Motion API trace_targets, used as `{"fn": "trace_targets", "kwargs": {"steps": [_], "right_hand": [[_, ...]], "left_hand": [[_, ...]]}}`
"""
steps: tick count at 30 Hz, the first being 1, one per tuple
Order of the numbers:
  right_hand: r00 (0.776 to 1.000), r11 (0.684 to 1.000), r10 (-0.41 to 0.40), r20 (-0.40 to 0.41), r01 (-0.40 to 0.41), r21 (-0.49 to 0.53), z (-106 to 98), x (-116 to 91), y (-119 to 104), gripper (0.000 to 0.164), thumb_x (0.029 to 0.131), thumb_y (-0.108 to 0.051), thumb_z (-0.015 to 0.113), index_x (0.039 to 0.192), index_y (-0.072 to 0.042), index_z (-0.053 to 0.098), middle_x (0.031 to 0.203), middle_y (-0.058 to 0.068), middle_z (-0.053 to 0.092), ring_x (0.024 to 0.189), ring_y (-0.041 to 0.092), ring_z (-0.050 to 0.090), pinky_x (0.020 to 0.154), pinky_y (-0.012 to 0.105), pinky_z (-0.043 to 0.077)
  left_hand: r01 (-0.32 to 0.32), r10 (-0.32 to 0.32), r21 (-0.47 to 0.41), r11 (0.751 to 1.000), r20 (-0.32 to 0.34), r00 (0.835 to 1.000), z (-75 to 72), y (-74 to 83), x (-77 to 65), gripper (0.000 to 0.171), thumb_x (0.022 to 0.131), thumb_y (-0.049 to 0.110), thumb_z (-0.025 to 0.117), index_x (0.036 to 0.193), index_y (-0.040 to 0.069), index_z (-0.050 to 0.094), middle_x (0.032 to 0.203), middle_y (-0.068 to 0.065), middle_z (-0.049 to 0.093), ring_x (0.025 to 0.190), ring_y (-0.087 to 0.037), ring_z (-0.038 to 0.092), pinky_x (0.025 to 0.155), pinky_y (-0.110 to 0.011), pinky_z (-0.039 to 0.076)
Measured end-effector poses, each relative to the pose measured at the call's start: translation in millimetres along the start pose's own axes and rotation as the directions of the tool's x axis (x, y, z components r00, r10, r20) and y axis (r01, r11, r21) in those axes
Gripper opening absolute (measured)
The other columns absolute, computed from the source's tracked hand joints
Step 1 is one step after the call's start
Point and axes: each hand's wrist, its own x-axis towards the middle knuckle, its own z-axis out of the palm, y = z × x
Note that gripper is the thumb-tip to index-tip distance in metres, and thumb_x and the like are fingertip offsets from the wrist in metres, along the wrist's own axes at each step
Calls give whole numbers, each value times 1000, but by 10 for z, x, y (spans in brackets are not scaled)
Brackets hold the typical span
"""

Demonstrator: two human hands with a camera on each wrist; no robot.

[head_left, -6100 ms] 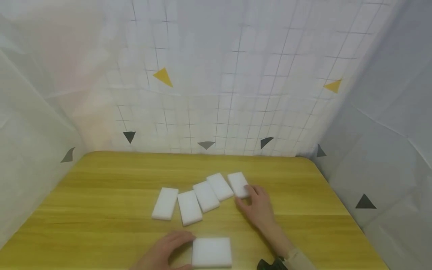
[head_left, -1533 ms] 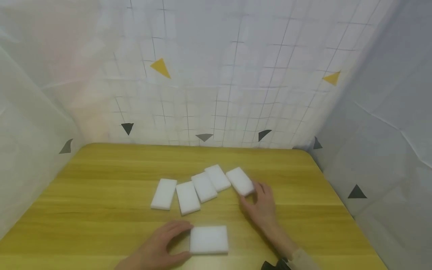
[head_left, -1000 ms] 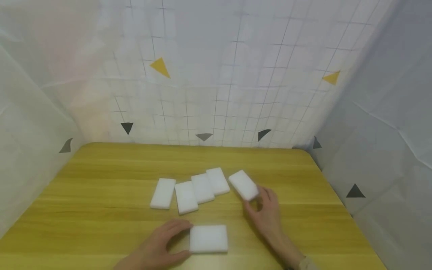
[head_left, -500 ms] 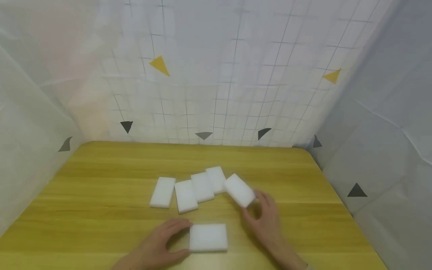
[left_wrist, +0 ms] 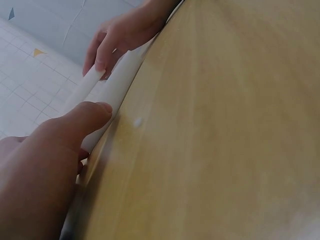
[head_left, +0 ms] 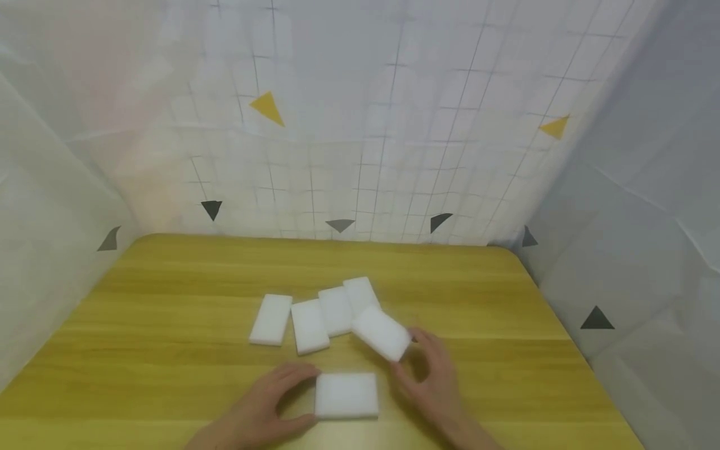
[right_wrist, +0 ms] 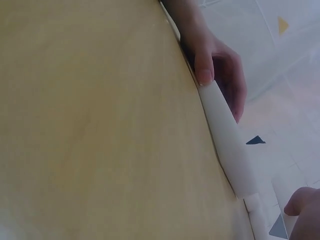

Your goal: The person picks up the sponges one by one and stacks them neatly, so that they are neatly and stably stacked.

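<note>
And the right hand (head_left: 435,380) clamps its grip on the four o'clock end of a raised white block (head_left: 381,333), long axis running ten to four, at one o'clock from a flat block (head_left: 347,396) lying nine to three on the counter (head_left: 180,325), left hand (head_left: 263,403) pinching that block's nine o'clock end.

Sheet-walled booth (head_left: 332,156) w/ wd. tbl (head_left: 169,381)

One white block (head_left: 381,334) slants in the right hand (head_left: 432,376) — a nearer block (head_left: 347,395) lies flat, crosswise.
</note>
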Motion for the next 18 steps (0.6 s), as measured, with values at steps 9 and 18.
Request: {"fn": "trace_targets", "kwargs": {"steps": [9, 18], "right_hand": [[992, 994, -76, 97, 68, 86, 1, 0, -24, 67, 72, -17, 87, 133, -10, 61, 129, 5, 61, 117, 21, 57, 108, 18, 37], [978, 983, -154, 139, 138, 123, 12, -18, -15, 70, 72, -18, 87, 135, -9, 59, 129, 6, 61, 118, 22, 57, 109, 19, 39]], "left_hand": [[16, -16, 35, 999, -4, 1000, 24, -23, 2, 61, 84, 50, 76, 138, 28, 57, 135, 13, 59, 121, -12, 59, 98, -41, 54], [3, -2, 22, 1000, -7, 1000, 13, -13, -5, 60, 84, 47, 77, 137, 26, 58, 134, 11, 60, 121, -13, 59, 98, -41, 54]]}}
